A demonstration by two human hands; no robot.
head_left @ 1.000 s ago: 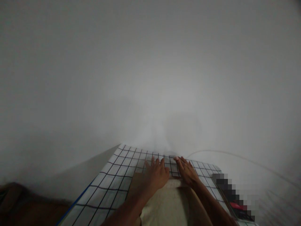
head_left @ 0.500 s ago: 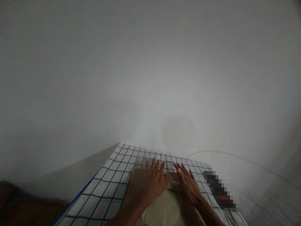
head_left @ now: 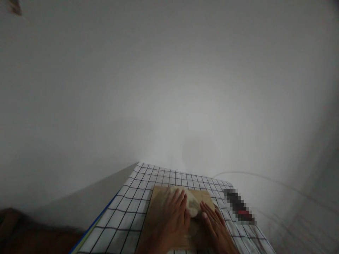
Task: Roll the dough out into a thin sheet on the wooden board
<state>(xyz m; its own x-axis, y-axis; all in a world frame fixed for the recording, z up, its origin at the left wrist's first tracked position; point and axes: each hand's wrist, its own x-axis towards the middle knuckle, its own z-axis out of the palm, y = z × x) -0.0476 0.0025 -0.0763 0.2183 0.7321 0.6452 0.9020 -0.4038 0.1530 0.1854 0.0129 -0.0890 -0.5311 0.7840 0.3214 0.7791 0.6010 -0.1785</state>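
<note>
A pale sheet of dough (head_left: 192, 205) lies toward the far end of a wooden board (head_left: 154, 216), bunched or folded near my hands. My left hand (head_left: 175, 211) rests on the dough with fingers stretched forward. My right hand (head_left: 215, 224) is at the right edge of the dough, its fingers extended and angled inward. What lies beneath both palms is hidden, and blur softens the nearer part of the board.
A white cloth with a black grid (head_left: 127, 208) covers the table under the board. A pixelated dark item (head_left: 239, 208) lies along the right side. Behind the table rises a pale wall (head_left: 169, 88), with a thin cable (head_left: 243, 172) in front of it.
The dough, spread flat on the near part of the board before, now sits bunched at the far part. Both hands have drawn slightly nearer to me, and the view has shifted a little.
</note>
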